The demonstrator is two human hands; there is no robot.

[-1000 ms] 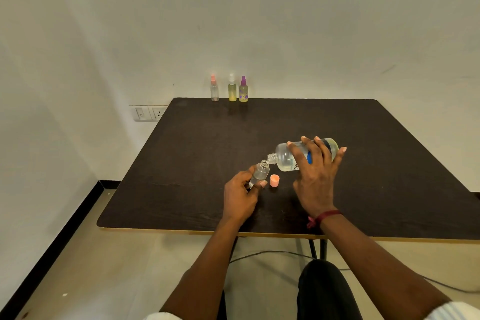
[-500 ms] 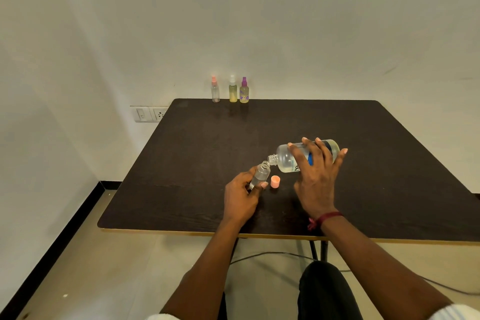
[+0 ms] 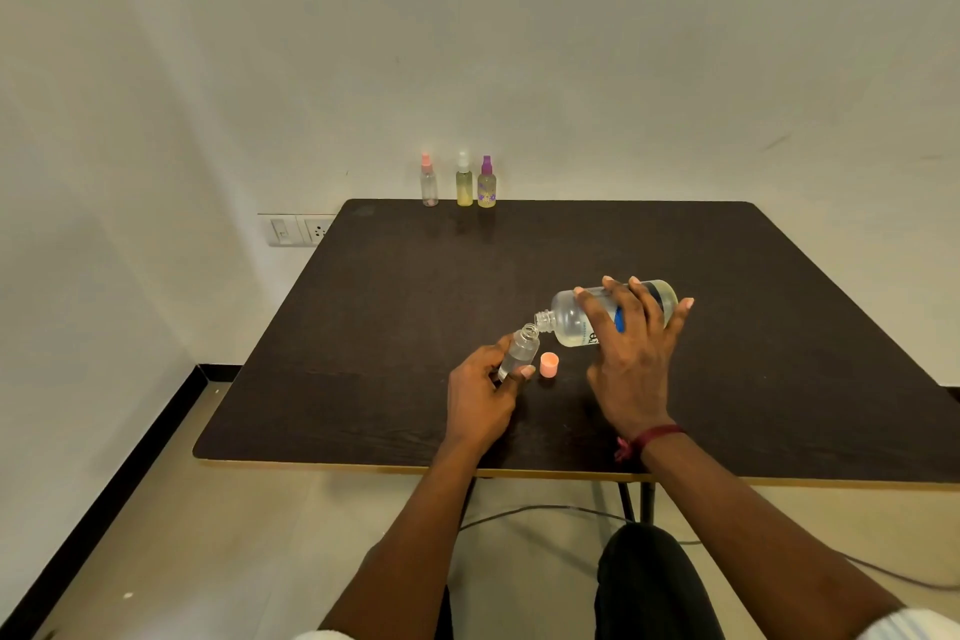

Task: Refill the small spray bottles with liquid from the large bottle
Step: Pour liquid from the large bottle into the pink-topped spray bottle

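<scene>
My right hand (image 3: 631, 353) grips the large clear bottle (image 3: 571, 317), which lies tipped nearly flat with its open neck pointing left. Its mouth sits right at the open top of a small clear spray bottle (image 3: 521, 351), tilted and held in my left hand (image 3: 480, 392) just above the dark table (image 3: 395, 307). A small pink cap (image 3: 548, 364) stands on the table between my hands. Three capped spray bottles stand at the far edge: a pink-topped clear one (image 3: 428, 180), a white-topped yellow one (image 3: 464, 180) and a purple-topped one (image 3: 487, 182).
The wall runs close behind the table, with a switch and socket plate (image 3: 298, 230) at the left. A cable (image 3: 545, 509) trails on the floor under the table. My knee (image 3: 649, 582) is below the front edge.
Almost nothing has moved; both hands keep the same hold, the large bottle staying tipped against the small bottle's mouth.
</scene>
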